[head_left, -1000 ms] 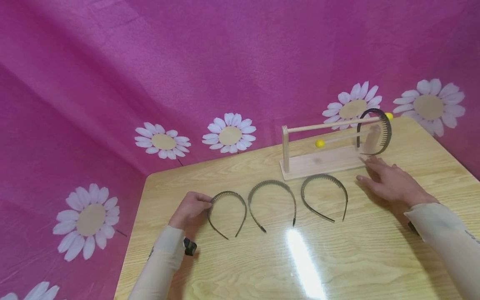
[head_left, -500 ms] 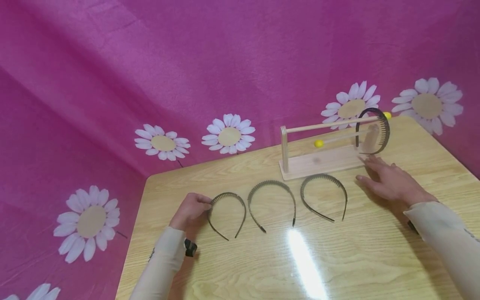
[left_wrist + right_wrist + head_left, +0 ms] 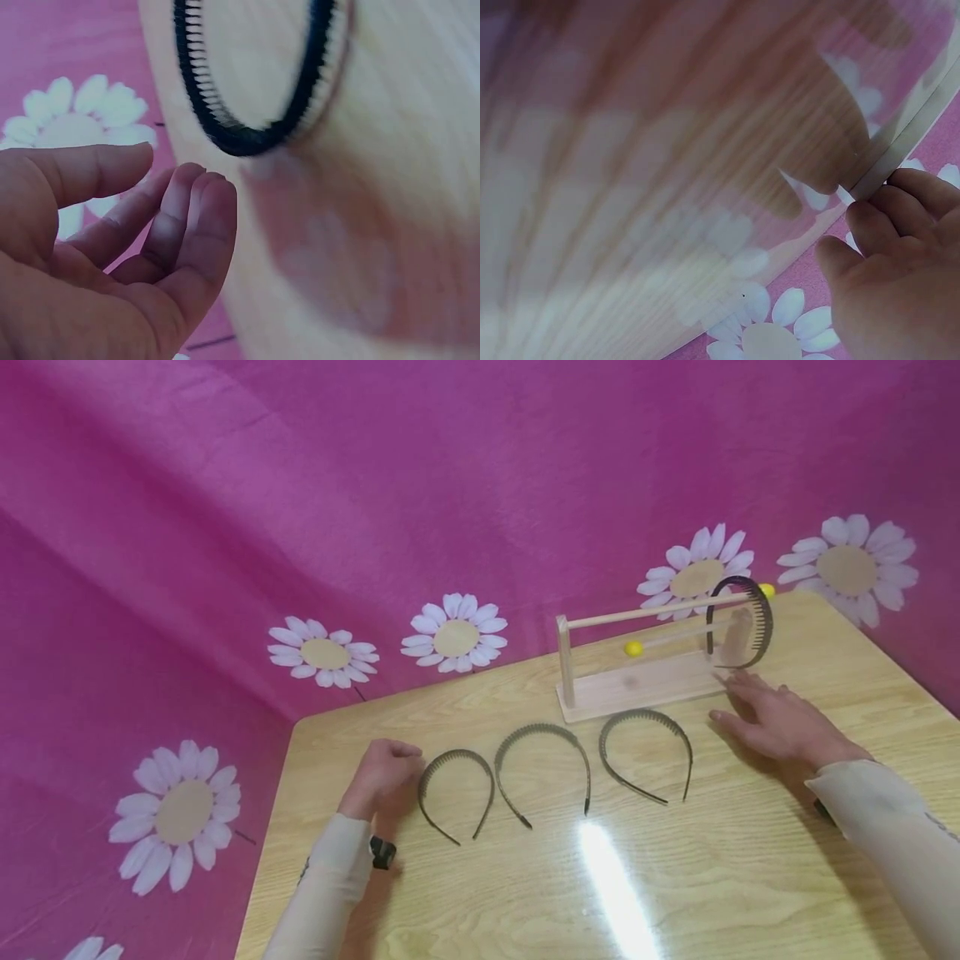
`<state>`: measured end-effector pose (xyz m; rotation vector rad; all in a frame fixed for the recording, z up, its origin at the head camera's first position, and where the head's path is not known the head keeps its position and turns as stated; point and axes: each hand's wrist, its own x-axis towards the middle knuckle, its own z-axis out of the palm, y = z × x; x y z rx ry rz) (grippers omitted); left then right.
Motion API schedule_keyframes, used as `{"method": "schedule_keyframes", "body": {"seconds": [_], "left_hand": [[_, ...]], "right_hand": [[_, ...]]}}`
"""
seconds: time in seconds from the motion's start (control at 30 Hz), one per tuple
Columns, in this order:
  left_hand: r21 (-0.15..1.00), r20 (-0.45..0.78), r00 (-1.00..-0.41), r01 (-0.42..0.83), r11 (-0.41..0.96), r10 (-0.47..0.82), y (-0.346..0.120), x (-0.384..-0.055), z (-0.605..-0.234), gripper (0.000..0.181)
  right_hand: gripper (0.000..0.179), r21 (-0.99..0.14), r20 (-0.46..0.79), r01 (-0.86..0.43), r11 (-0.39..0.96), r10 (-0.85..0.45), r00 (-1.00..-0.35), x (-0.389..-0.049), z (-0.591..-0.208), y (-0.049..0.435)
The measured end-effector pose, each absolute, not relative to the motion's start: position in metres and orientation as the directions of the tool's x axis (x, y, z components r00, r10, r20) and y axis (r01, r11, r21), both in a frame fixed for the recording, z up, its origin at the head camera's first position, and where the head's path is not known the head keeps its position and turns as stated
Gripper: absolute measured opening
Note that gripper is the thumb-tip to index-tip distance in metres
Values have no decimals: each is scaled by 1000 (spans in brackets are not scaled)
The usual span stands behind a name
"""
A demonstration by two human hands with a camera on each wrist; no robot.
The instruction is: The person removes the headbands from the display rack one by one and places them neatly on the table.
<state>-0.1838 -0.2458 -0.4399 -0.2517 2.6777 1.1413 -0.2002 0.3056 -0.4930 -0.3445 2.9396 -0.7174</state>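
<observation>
Three dark toothed headbands lie in a row on the table: a left one, a middle one and a right one. My left hand is beside the left headband, its fingers loosely bent and holding nothing; the left wrist view shows a small gap between the fingertips and the headband. A fourth headband hangs on the top bar of a wooden stand, near its right end. My right hand lies palm down, fingertips touching the front edge of the stand's base.
Yellow balls cap the ends of the stand's bars. The wooden table meets a pink cloth with white daisies at the back and left. A light reflection shows on the tabletop.
My left hand has let go of the left headband and drawn slightly away from it. My right hand stays at the stand's base. The head view has shifted a little.
</observation>
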Motion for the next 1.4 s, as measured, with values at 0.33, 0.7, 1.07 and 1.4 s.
{"method": "schedule_keyframes", "body": {"seconds": [0.33, 0.7, 1.07, 1.4], "left_hand": [[742, -173, -985, -122, 659, 12, -188, -188, -419, 25], [865, -118, -982, -28, 500, 149, -114, -198, -417, 19], [941, -83, -950, 24, 338, 300, -52, -203, -416, 16], [942, -14, -927, 114, 317, 375, 4, -210, -407, 15]], "right_hand": [[78, -459, -59, -190, 868, -243, -968, -200, -490, 305], [75, -476, -23, -207, 855, -247, -969, -199, -490, 304], [76, -456, -14, -216, 863, -250, -968, -200, -491, 305], [75, -444, -2, -222, 868, -249, -968, -198, -492, 307]]}}
